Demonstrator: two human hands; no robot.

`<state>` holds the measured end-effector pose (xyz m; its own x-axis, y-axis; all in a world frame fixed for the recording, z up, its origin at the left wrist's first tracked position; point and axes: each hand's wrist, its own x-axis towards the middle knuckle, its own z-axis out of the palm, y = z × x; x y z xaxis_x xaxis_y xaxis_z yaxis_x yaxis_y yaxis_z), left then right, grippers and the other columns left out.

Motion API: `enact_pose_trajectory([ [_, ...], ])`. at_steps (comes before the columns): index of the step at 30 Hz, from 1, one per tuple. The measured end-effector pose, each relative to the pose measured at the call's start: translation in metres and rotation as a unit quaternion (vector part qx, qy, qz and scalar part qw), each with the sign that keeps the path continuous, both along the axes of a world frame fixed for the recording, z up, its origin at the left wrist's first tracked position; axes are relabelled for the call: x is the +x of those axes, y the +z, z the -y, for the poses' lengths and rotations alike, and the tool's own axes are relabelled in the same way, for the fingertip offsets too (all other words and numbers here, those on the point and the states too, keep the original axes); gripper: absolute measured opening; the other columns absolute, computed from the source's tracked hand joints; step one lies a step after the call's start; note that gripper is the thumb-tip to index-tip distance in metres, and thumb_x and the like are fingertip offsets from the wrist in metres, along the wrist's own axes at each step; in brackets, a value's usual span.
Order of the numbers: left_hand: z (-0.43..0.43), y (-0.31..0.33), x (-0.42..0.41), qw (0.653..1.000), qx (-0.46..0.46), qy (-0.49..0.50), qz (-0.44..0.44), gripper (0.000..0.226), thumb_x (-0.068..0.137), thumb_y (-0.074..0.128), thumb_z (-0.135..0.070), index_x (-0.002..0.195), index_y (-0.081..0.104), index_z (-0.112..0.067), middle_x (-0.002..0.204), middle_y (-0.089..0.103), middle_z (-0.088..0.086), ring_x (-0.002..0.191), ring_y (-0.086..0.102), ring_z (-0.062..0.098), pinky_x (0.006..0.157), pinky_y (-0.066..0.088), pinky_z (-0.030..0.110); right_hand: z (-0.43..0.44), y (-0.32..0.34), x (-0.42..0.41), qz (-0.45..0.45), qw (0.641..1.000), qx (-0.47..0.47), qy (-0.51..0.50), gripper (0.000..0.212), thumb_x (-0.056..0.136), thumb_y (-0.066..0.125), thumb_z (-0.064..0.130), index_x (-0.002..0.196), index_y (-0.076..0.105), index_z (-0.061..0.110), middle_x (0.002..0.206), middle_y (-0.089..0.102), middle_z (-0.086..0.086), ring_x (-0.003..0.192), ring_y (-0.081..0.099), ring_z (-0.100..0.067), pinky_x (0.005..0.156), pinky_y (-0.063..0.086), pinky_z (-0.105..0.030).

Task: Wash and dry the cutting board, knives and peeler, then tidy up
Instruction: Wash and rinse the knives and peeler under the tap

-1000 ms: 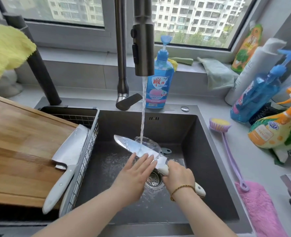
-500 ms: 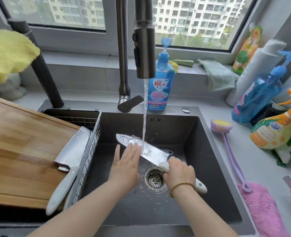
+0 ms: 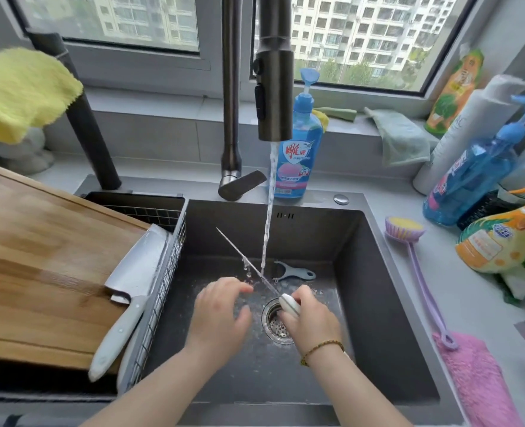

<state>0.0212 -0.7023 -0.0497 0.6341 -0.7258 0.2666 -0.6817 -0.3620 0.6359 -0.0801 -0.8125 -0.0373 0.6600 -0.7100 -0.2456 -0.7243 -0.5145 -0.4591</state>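
Knife (image 3: 256, 271) sits edge-on to the camera over the drain (image 3: 278, 326), its blade showing only as a thin line that slants up and away to the left of the drain. Its white handle lies over the drain's far rim. The right hand (image 3: 312, 323), just right of the drain, has its fingers curled round that handle. The left hand (image 3: 221, 312) hovers just left of the drain with fingers loosely spread and nothing in its grasp. Its fingertips are close beside the blade, and I cannot tell whether they touch it.

Water (image 3: 267, 211) falls from the faucet (image 3: 274, 94) high above the drain and strikes the blade just beyond it, scattering drops. The peeler (image 3: 293, 273) lies flat on the floor of the sink (image 3: 378, 303), just past the drain.

Well left of the drain, a cleaver (image 3: 131, 291) lies across the edge of the wooden cutting board (image 3: 39, 257) and a wire rack (image 3: 165, 272). Behind the drain, a blue soap bottle (image 3: 298, 161) stands on the counter. Right of the drain, a purple brush (image 3: 409, 241) lies with its handle end on a pink cloth (image 3: 477, 386).
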Motion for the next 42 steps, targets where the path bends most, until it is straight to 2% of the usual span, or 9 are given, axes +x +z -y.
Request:
enact_pose_trajectory([
  [6,-0.042,0.004,0.013,0.972,0.082,0.029,-0.219,0.014,0.091,0.054,-0.020,0.104,0.053,-0.027,0.093,0.054,-0.014,0.093,0.053,0.007,0.078,0.035,0.013,-0.024,0.003,0.030,0.162,0.968,0.191,-0.012,0.010,0.086,0.058,0.025,0.077,0.056,0.021,0.071,0.052,0.006,0.069,0.049,-0.011,0.056,0.035,-0.016],
  [10,-0.067,0.010,0.025,0.940,0.097,0.024,-0.326,0.029,0.092,0.052,-0.032,0.119,0.045,-0.028,0.109,0.054,-0.012,0.103,0.052,0.005,0.085,0.040,0.016,-0.055,0.026,0.067,0.188,0.936,0.298,-0.006,0.019,0.092,0.047,0.026,0.084,0.061,0.016,0.106,0.066,-0.008,0.097,0.058,-0.025,0.067,0.044,-0.025],
  [15,-0.091,0.023,0.040,0.907,0.046,0.055,-0.416,0.011,0.091,0.054,-0.028,0.100,0.056,-0.022,0.099,0.066,-0.003,0.092,0.062,0.011,0.075,0.051,0.022,-0.097,0.031,0.121,0.179,0.866,0.461,-0.081,0.032,0.097,0.037,0.030,0.091,0.064,0.012,0.088,0.061,0.001,0.076,0.053,-0.015,0.086,0.046,-0.034],
  [17,-0.100,0.029,0.049,0.910,0.031,0.087,-0.405,0.008,0.090,0.056,-0.024,0.083,0.059,-0.023,0.086,0.067,-0.002,0.080,0.062,0.010,0.064,0.046,0.018,-0.110,0.029,0.139,0.143,0.885,0.437,-0.076,0.038,0.097,0.035,0.029,0.099,0.064,0.006,0.090,0.059,-0.003,0.079,0.055,-0.018,0.090,0.044,-0.034],
  [21,-0.126,0.026,0.074,0.925,0.043,0.144,-0.350,0.024,0.088,0.058,-0.022,0.065,0.057,-0.015,0.060,0.058,-0.003,0.055,0.050,0.008,0.049,0.033,0.017,-0.132,0.011,0.156,0.130,0.929,0.343,-0.051,0.044,0.098,0.030,0.033,0.119,0.057,0.005,0.124,0.055,-0.012,0.122,0.046,-0.029,0.106,0.034,-0.036],
  [24,-0.147,0.017,0.096,0.939,0.125,0.154,-0.281,0.032,0.087,0.059,-0.027,0.058,0.050,-0.016,0.050,0.048,-0.008,0.050,0.043,0.008,0.045,0.027,0.020,-0.141,0.006,0.152,0.200,0.940,0.269,-0.069,0.025,0.098,0.034,0.027,0.098,0.059,0.022,0.118,0.054,-0.006,0.117,0.042,-0.021,0.098,0.031,-0.027],
  [29,-0.162,0.006,0.116,0.937,0.209,0.125,-0.249,0.030,0.088,0.057,-0.033,0.060,0.051,-0.022,0.054,0.048,-0.009,0.050,0.043,0.004,0.042,0.024,0.017,-0.144,-0.007,0.149,0.228,0.905,0.338,-0.126,0.018,0.098,0.036,0.030,0.097,0.049,0.018,0.091,0.051,0.007,0.089,0.046,-0.011,0.080,0.038,-0.024],
  [35,-0.157,0.005,0.122,0.935,0.202,0.110,-0.271,0.033,0.085,0.061,-0.031,0.055,0.050,-0.024,0.050,0.046,-0.009,0.047,0.042,0.005,0.042,0.026,0.018,-0.152,-0.023,0.155,0.224,0.893,0.353,-0.163,0.022,0.094,0.041,0.037,0.104,0.056,0.023,0.113,0.060,-0.003,0.108,0.056,-0.019,0.099,0.044,-0.042],
  [42,-0.137,0.010,0.117,0.938,0.307,0.066,-0.146,0.038,0.087,0.051,-0.041,0.058,0.038,-0.020,0.056,0.042,-0.006,0.052,0.041,0.008,0.046,0.026,0.023,-0.151,-0.023,0.154,0.227,0.889,0.358,-0.173,0.023,0.096,0.039,0.034,0.110,0.052,0.022,0.116,0.059,-0.003,0.111,0.054,-0.019,0.101,0.043,-0.042],
])
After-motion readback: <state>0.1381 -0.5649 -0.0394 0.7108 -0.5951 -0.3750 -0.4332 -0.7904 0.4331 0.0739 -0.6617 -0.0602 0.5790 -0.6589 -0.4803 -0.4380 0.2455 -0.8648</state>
